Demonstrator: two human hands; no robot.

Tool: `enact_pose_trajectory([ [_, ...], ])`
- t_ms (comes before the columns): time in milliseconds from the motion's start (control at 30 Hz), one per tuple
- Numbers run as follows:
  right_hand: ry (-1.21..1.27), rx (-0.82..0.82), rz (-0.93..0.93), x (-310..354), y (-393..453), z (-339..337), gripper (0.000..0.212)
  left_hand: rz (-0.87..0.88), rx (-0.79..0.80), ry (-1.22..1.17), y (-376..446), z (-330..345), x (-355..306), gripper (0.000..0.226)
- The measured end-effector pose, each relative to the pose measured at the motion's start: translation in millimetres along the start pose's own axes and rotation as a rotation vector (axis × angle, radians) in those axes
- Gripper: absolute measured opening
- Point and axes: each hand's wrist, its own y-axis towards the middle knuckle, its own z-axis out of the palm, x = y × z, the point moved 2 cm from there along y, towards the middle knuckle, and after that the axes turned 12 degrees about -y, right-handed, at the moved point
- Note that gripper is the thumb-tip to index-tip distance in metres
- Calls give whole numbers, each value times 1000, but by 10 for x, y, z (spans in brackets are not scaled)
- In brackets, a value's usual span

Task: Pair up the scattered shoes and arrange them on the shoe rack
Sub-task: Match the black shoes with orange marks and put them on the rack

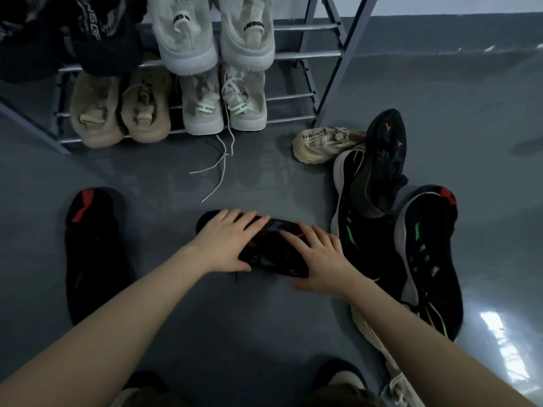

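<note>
Four pairs already sit on the shoe rack (296, 55). My left hand (223, 240) and right hand (318, 257) rest with spread fingers on a black shoe (271, 248) on the floor (176, 289); around it roughly five more shoes, by my count, still need pairing.

Both hands cover the middle of the black shoe (274, 251). Right of the right hand (318, 259), a forearm hides part of a cream shoe (379, 339). Far beyond the left hand (226, 242), dark shoes (70, 30) run off-frame.
</note>
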Motion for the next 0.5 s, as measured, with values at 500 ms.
enact_pose_trajectory([
  [500, 123, -572, 135, -419, -185, -274, 65, -182, -374, -165, 126, 65, -337, 81],
])
